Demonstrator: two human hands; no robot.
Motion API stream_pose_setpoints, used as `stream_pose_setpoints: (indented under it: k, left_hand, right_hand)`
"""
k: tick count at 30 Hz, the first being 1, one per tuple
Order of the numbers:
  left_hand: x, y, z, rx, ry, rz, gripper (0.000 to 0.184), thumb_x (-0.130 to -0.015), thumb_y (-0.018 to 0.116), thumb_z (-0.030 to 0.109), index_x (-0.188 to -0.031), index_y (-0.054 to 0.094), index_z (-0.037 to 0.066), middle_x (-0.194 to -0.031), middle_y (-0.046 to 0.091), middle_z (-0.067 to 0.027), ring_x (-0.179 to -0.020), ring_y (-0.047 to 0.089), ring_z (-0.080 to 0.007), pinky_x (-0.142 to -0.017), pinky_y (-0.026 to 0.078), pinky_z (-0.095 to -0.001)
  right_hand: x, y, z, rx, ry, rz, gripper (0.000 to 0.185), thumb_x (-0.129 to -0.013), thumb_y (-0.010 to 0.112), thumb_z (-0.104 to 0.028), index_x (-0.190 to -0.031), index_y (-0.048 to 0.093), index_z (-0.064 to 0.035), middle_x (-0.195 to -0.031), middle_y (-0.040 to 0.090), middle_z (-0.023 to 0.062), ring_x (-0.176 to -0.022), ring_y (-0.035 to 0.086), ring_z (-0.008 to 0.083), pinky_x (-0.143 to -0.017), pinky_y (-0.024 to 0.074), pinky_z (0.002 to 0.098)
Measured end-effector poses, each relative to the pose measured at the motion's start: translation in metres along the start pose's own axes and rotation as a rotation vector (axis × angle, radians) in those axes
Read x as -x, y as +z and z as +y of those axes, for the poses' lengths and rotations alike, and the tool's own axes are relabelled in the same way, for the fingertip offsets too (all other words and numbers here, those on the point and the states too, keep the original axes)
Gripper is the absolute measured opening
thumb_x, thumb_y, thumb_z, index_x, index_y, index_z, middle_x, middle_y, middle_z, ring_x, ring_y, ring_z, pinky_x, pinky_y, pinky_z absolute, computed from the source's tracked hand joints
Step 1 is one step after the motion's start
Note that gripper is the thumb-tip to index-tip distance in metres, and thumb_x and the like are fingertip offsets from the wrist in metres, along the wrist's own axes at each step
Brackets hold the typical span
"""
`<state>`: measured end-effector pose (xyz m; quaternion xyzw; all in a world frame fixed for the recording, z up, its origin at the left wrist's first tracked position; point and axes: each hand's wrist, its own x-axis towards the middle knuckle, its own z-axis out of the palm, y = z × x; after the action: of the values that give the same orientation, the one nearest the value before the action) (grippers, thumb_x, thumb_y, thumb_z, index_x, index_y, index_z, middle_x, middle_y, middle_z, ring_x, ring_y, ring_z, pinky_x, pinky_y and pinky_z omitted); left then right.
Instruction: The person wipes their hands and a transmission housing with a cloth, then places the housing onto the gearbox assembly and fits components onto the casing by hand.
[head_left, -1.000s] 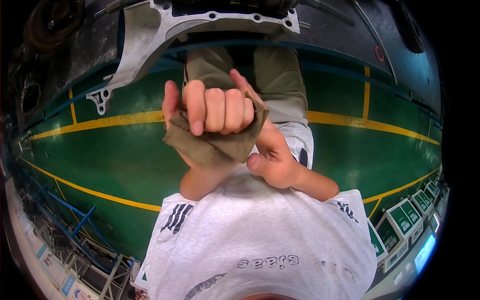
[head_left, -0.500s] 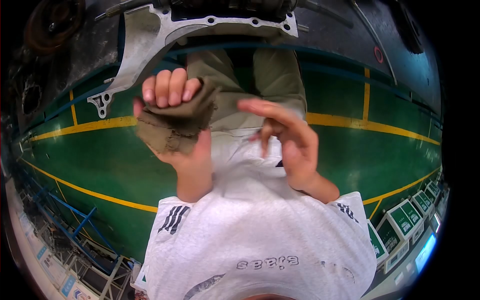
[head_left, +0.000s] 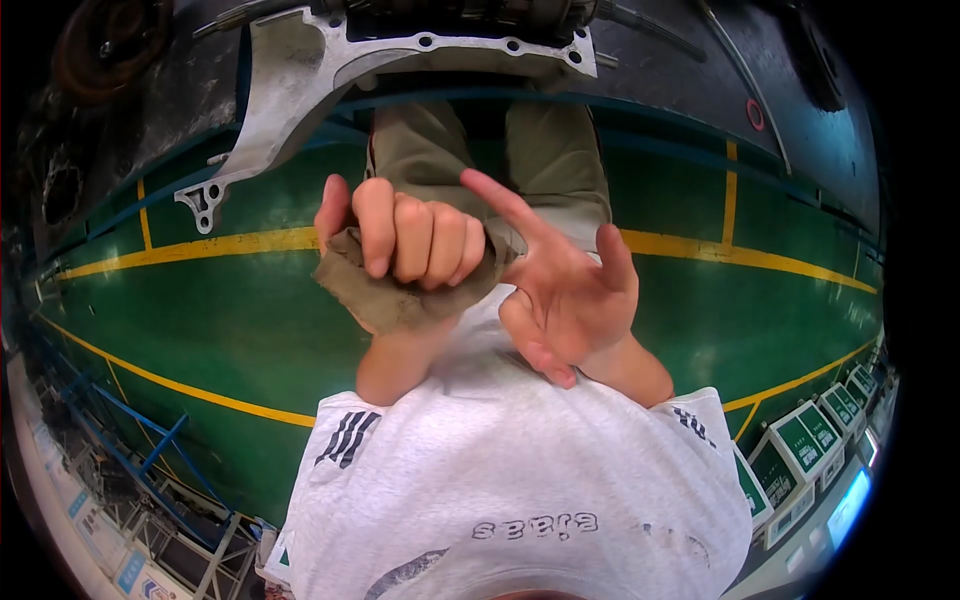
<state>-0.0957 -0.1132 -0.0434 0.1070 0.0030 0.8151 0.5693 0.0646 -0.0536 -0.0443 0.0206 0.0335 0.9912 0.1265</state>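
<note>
A ragged olive-brown cloth (head_left: 385,300) is bunched in my left hand (head_left: 425,238), whose fingers are curled over it with the palm turned up. Part of the cloth hangs over the palm and wrist; another part reaches the right side of the fist. There it meets my right hand (head_left: 575,290), which is turned palm up. One finger of that hand stretches up and left, the thumb stands apart, and the lower fingers are bent. Whether the right hand touches the cloth or just lies against it, I cannot tell.
A grey metal housing (head_left: 285,85) with bolt holes overhangs the front of the dark workbench (head_left: 670,85). A long rod (head_left: 750,90) and a red ring (head_left: 755,115) lie on the right. Green-and-white boxes (head_left: 805,440) stand behind at right, a blue frame (head_left: 150,440) at left.
My left hand has moved right and slightly down with the cloth, bringing it up against my right hand. The right hand has turned palm up, its fingers spreading.
</note>
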Motion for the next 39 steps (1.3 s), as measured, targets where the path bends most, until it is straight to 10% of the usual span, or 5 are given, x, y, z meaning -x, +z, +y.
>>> stream_pose_setpoints:
  k: [10, 14, 19, 32, 39]
  left_hand:
    - [-0.019, -0.009, 0.007, -0.051, -0.103, -0.702, 0.063, -0.11, 0.024, 0.032, -0.05, 0.033, 0.014, -0.044, 0.032, 0.0025, -0.033, 0.025, -0.0106, -0.037, 0.021, -0.0266]
    - [-0.025, -0.009, 0.013, -0.095, -0.154, -0.942, 0.065, -0.11, 0.023, 0.032, -0.049, 0.035, 0.013, -0.044, 0.033, 0.0023, -0.033, 0.026, -0.0109, -0.037, 0.021, -0.0265]
    - [-0.008, -0.007, 0.011, -0.321, -0.069, -0.692, 0.062, -0.108, 0.024, 0.03, -0.053, 0.043, 0.01, -0.045, 0.04, -0.0004, -0.033, 0.031, -0.0136, -0.037, 0.026, -0.0283]
    - [0.016, 0.002, -0.017, -0.352, 0.103, -0.06, 0.06, -0.105, 0.018, 0.034, -0.053, 0.036, 0.011, -0.04, 0.032, -0.0026, -0.034, 0.026, -0.0167, -0.039, 0.031, -0.0346]
    - [0.013, -0.003, -0.021, -0.055, 0.005, 0.243, 0.053, -0.107, 0.02, 0.035, -0.06, 0.032, 0.014, -0.046, 0.028, -0.0028, -0.038, 0.023, -0.0161, -0.04, 0.032, -0.0324]
  right_hand:
    - [0.008, -0.024, 0.019, -0.23, 0.113, -0.142, 0.094, -0.097, 0.05, -0.046, -0.158, -0.01, -0.0096, -0.143, 0.049, 0.0263, -0.056, 0.068, 0.0318, -0.042, 0.0571, 0.035]
    - [0.005, -0.014, 0.021, -0.123, 0.153, -0.044, 0.091, -0.095, 0.059, -0.022, -0.159, -0.004, -0.0089, -0.128, 0.059, 0.0243, -0.052, 0.063, 0.0247, -0.04, 0.0559, 0.0324]
    - [0.002, 0.013, 0.011, 0.544, 0.138, 0.35, 0.08, -0.086, 0.068, 0.0, -0.155, 0.028, -0.0028, -0.078, 0.065, 0.0057, -0.047, 0.056, 0.0103, -0.047, 0.0497, 0.0231]
    - [0.01, 0.005, 0.017, 0.979, -0.107, 0.407, 0.058, -0.089, 0.064, 0.007, -0.144, 0.05, -0.0028, -0.095, 0.069, 0.0082, -0.066, 0.063, 0.0086, -0.058, 0.0531, 0.0237]
    - [0.007, -0.002, 0.017, 1.835, -0.644, 0.299, 0.064, -0.079, 0.075, 0.001, -0.14, 0.056, -0.0053, -0.079, 0.07, 0.0115, -0.062, 0.066, 0.0233, -0.059, 0.0526, 0.0298]
